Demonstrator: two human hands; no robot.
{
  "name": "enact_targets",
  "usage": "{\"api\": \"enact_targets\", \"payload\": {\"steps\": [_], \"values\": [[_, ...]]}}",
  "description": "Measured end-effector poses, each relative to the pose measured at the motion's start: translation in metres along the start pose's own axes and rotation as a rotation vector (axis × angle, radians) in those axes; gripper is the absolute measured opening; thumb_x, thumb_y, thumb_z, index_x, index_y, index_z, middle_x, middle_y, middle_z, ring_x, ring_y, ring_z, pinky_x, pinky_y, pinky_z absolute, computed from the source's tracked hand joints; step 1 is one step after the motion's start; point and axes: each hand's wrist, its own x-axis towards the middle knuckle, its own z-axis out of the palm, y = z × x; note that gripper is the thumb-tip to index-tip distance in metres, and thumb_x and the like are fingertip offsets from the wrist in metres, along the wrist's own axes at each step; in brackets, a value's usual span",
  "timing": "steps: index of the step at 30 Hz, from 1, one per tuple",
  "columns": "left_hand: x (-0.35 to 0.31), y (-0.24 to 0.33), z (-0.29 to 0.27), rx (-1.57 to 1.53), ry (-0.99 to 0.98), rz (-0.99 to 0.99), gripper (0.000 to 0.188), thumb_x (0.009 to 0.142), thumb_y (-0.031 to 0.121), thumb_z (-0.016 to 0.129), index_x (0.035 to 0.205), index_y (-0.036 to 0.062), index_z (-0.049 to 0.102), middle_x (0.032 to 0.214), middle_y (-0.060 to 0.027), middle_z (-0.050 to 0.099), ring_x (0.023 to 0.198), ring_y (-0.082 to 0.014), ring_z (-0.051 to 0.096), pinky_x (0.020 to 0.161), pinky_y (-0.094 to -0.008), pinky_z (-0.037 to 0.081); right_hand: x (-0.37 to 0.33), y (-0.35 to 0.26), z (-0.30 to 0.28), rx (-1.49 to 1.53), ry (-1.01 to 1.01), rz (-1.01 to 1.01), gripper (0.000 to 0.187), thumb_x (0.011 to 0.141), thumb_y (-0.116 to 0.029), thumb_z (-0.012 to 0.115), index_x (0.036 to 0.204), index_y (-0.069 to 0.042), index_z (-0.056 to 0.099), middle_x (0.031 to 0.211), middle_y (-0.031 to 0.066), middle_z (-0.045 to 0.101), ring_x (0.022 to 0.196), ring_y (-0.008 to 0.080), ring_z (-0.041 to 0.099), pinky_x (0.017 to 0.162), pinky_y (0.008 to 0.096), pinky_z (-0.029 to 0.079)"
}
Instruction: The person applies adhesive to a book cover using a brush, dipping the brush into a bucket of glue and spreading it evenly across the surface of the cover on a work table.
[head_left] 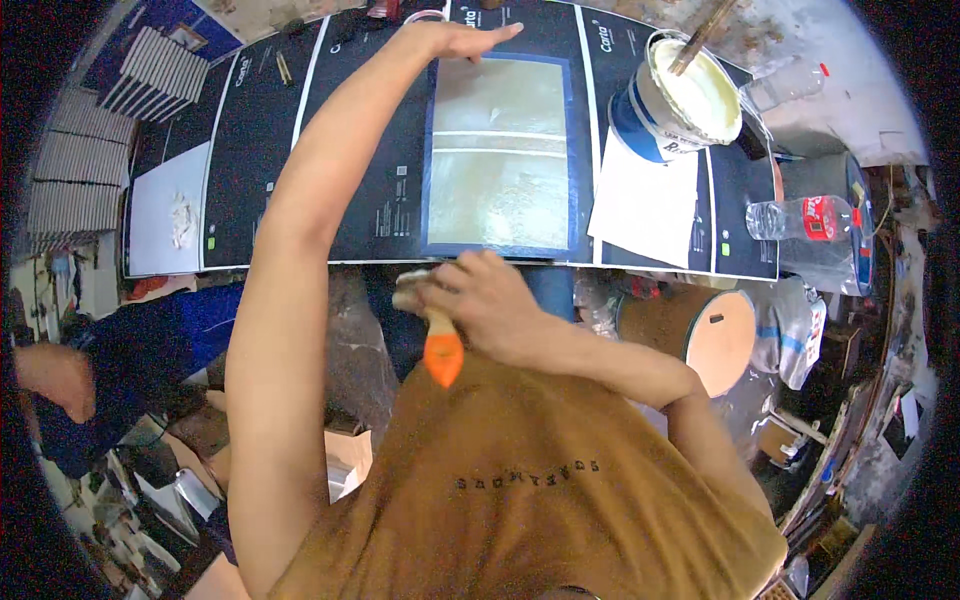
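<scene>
A blue-bordered sheet lies at the table's front edge with two pale, glossy panels on it, a white strip between them. My left hand reaches over to its far edge, fingers stretched out and nothing seen in them. Whether it touches the sheet I cannot tell. Close to my body, just off the near edge, my right hand is closed around a brush with an orange-ended handle. The handle points back toward me, and the brush's head is blurred and partly covered by the fingers.
To the right, a bucket of cream-coloured paste with a stick in it stands on white paper. Plastic bottles lie beyond. Stacked boards rise at the left. Another person's hand shows at the lower left.
</scene>
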Motion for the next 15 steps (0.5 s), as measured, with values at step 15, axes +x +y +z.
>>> {"api": "enact_targets", "payload": {"steps": [15], "values": [[0.006, -0.002, 0.009, 0.049, 0.032, -0.129, 0.122, 0.067, 0.098, 0.029, 0.141, 0.0017, 0.047, 0.135, -0.0229, 0.054, 0.133, -0.0347, 0.044, 0.113, -0.0473, 0.027, 0.019, -0.001, -0.045, -0.158, 0.142, -0.012, 0.033, 0.080, -0.017, 0.056, 0.113, -0.019, 0.065, 0.099, 0.0019, 0.061, 0.088, 0.0221, 0.055, 0.075, 0.0364, 0.044]]}}
